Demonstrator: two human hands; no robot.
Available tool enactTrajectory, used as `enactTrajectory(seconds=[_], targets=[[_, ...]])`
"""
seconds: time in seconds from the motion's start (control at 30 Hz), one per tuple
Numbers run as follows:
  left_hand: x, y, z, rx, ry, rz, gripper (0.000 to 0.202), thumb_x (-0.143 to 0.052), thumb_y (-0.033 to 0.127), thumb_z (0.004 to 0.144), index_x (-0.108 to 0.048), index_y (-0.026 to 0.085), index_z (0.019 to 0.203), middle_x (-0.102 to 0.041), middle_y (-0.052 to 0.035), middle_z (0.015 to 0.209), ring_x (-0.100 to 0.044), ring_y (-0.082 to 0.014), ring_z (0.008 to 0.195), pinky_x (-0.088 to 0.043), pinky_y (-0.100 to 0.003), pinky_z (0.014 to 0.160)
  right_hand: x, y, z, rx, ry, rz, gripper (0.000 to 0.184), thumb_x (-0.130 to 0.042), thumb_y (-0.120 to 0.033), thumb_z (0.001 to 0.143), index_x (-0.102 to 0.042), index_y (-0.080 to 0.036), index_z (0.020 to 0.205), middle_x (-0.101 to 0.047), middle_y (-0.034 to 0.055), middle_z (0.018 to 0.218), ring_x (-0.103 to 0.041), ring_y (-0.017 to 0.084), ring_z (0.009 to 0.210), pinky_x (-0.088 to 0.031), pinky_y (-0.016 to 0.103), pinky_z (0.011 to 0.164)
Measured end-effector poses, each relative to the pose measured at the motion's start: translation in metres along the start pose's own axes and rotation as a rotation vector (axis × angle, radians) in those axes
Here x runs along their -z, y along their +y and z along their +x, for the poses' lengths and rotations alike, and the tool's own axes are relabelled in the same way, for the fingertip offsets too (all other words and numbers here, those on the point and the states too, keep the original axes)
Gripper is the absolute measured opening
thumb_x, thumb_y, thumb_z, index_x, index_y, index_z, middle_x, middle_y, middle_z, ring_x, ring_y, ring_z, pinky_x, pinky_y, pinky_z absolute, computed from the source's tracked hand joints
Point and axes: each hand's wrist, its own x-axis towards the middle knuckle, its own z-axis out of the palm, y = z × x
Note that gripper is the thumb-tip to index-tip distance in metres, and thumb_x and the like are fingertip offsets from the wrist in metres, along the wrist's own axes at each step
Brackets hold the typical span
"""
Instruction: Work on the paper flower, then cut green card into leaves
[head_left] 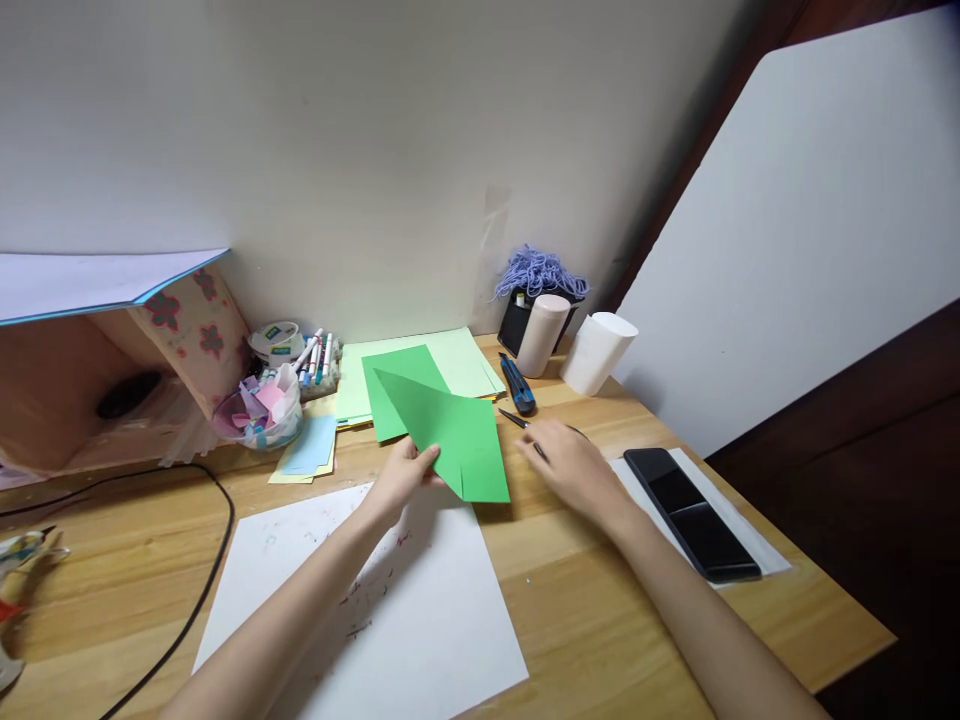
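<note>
— Wooden surface (585, 620) is running up to a pale wall, isn't it? What is lying on it?

— Biggest is a white sheet (420, 620), lying right in front of the person. Behind it a folded green paper (457, 435) is hovering just above the wood. A black phone (690, 510) is lying off to the right.

— Who is holding the green paper?

— The left hand (405, 475) is pinching its lower left edge, with the thumb on top and the fingers closed beneath.

— And the other hand?

— The right hand (574, 465) is lying palm down just right of the paper, fingers loosely curled. It is covering the handles of what look like scissors (516, 419). I cannot tell whether it is gripping them.

— Which way are the scissors lying?

— Their long axis is running from under the right hand's fingers up and to the left. The tips are poking out toward the wall, between the green paper and a blue knife (517, 385). The right hand is touching them, and the left hand is sitting well apart, across the paper.
</note>
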Motion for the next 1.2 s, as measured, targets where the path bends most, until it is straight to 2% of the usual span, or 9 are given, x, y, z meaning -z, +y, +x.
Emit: enactTrajectory(seconds=[0.1,0.2,0.3,0.47,0.63,0.73,0.9,1.0,1.2], targets=[[0.006,0.004,0.004,0.007,0.078,-0.021,0.019,-0.059,0.032,0.076,-0.046,0.017,0.077,-0.053,0.0039,0.057,-0.055,-0.0100,0.048,-0.049,-0.024,0.053,-0.009,0.048,-0.004,-0.360,-0.097,-0.055,0.011,-0.052,-0.026,0.076,-0.052,-0.016,0.079,-0.058,0.0096,0.080,-0.054,0.023,0.077,-0.036,0.029,0.060],[0.009,0.006,0.003,0.029,0.073,-0.076,0.030,-0.062,0.036,0.073,-0.039,0.019,0.067,-0.044,0.0074,0.052,-0.050,-0.0072,0.045,-0.049,-0.023,0.054,-0.021,0.076,-0.008,-0.417,-0.199,0.092,0.019,-0.058,-0.025,0.066,-0.051,-0.016,0.081,-0.058,0.0089,0.085,-0.055,0.022,0.078,-0.037,0.027,0.060],[0.011,0.009,0.000,0.029,0.033,-0.107,0.043,-0.071,0.035,0.063,-0.031,0.020,0.060,-0.038,0.0088,0.051,-0.049,-0.0058,0.048,-0.050,-0.022,0.060,-0.026,0.079,-0.010,-0.423,-0.230,0.183,0.019,-0.058,-0.026,0.063,-0.049,-0.019,0.078,-0.059,0.0043,0.078,-0.055,0.018,0.070,-0.034,0.024,0.054],[0.011,0.019,-0.011,-0.097,-0.064,-0.113,0.040,-0.078,0.027,0.054,-0.041,0.017,0.066,-0.040,0.0090,0.053,-0.047,-0.0056,0.050,-0.050,-0.027,0.070,-0.021,0.058,-0.005,-0.473,-0.157,0.338,0.019,-0.060,-0.033,0.062,-0.048,-0.020,0.069,-0.056,0.0003,0.064,-0.051,0.015,0.058,-0.032,0.023,0.051],[0.000,0.028,-0.023,-0.198,0.031,-0.094,0.050,-0.078,0.027,0.051,-0.052,0.014,0.091,-0.063,-0.0016,0.075,-0.061,-0.0157,0.072,-0.051,-0.028,0.070,-0.013,0.013,0.006,-0.568,-0.030,1.103,0.023,-0.058,-0.035,0.067,-0.048,-0.018,0.078,-0.051,-0.0033,0.057,-0.049,0.012,0.052,-0.037,0.024,0.051],[-0.005,0.031,-0.026,-0.187,0.054,-0.069,0.038,-0.077,0.030,0.053,-0.058,0.013,0.080,-0.063,-0.0001,0.065,-0.063,-0.0161,0.066,-0.052,-0.028,0.068,-0.015,-0.022,0.005,-0.490,-0.012,1.524,0.024,-0.059,-0.037,0.071,-0.049,-0.017,0.078,-0.048,-0.0038,0.058,-0.044,0.008,0.047,-0.035,0.022,0.046],[-0.002,0.028,-0.023,-0.172,0.081,-0.039,0.028,-0.075,0.036,0.056,-0.058,0.015,0.063,-0.058,0.0036,0.050,-0.065,-0.0165,0.061,-0.052,-0.027,0.068,-0.028,-0.054,-0.003,-0.514,0.030,1.837,0.039,-0.051,-0.059,0.074,-0.047,-0.019,0.074,-0.048,-0.0033,0.060,-0.046,0.009,0.045,-0.034,0.021,0.041],[0.002,0.026,-0.020,-0.163,0.125,-0.038,0.032,-0.075,0.038,0.056,-0.053,0.015,0.057,-0.055,0.0035,0.046,-0.066,-0.0189,0.063,-0.052,-0.026,0.065,-0.028,-0.057,-0.005,-0.519,-0.020,1.918,0.049,-0.045,-0.069,0.071,-0.046,-0.020,0.073,-0.052,-0.0011,0.063,-0.052,0.012,0.052,-0.042,0.025,0.049],[0.009,0.030,-0.017,-0.243,0.272,0.072,0.033,-0.072,0.042,0.059,-0.053,0.015,0.058,-0.059,0.0000,0.047,-0.067,-0.0228,0.063,-0.052,-0.026,0.058,-0.029,-0.063,-0.013,-0.395,-0.328,1.887,0.068,-0.042,-0.083,0.053,-0.046,-0.019,0.074,-0.047,-0.0019,0.063,-0.047,0.011,0.047,-0.048,0.034,0.055]])
